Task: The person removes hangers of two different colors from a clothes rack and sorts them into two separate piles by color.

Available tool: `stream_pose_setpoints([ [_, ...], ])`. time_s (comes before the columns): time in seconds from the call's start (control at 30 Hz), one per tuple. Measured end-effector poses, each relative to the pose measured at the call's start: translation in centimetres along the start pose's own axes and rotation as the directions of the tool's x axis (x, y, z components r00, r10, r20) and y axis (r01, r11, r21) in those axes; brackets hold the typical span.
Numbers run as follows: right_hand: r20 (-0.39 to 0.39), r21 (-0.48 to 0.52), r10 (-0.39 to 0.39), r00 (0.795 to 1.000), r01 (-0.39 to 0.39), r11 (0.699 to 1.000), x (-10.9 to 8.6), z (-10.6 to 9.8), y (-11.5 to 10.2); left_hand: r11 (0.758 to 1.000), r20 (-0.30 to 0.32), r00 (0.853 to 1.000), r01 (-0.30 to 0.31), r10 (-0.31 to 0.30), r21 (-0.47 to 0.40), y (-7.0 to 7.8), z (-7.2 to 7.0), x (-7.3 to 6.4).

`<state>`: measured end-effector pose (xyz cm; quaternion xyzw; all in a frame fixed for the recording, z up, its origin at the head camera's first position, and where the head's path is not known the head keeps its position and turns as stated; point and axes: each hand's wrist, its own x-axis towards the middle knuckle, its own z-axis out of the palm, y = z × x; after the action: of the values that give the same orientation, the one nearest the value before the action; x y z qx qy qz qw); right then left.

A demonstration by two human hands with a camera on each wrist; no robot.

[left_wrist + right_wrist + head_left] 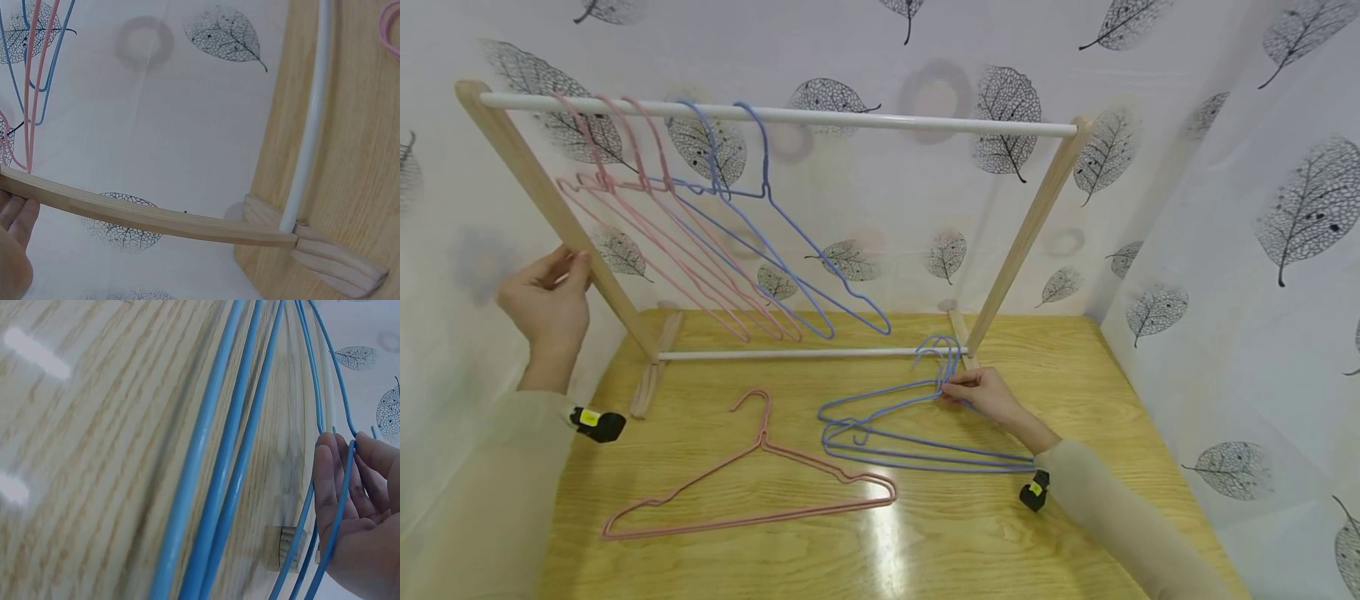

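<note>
On the left, my left hand (550, 300) grips the wooden side post (542, 183) of a clothes rack between thumb and fingers. Its fingertips meet the same post at the edge of the left wrist view. My right hand (988, 396) pinches a blue hanger (340, 512) just below its hook. That hanger belongs to an overlapping group of blue hangers at the foot of the right post; their long bottom bars (203, 428) run through the right wrist view. Exactly how many the fingers hold cannot be told.
Several pink and blue hangers hang toward the left of the white top rail (887, 121). Pink hangers (745, 518) lie stacked on the wooden table (985, 550) in front. The rack has a white lower rail (805, 354) and a right post (1030, 237). Leaf-patterned cloth covers the walls.
</note>
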<state>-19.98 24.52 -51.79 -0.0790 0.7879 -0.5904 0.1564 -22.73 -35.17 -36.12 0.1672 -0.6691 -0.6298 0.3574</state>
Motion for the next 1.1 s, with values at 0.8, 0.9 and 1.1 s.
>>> stream_pose_setpoints([
  [0.8, -0.145, 0.207, -0.036, 0.989, 0.066, 0.976, -0.3, -1.2, -4.1, 1.000, 0.001, 1.000, 0.004, -0.004, -0.007, 0.3, 0.0, -0.3],
  [0.9, -0.152, 0.219, -0.084, 0.985, 0.116, 0.969, -0.4, -1.1, -5.5, 1.000, -0.007, 1.000, -0.005, 0.005, 0.016, 0.3, 0.0, -0.3],
  [1.1, -0.205, 0.217, -0.153, 0.967, 0.197, 0.956, -0.1, -0.6, -8.5, 0.997, -0.004, 1.000, -0.019, 0.020, 0.069, 0.3, 0.0, -0.4],
])
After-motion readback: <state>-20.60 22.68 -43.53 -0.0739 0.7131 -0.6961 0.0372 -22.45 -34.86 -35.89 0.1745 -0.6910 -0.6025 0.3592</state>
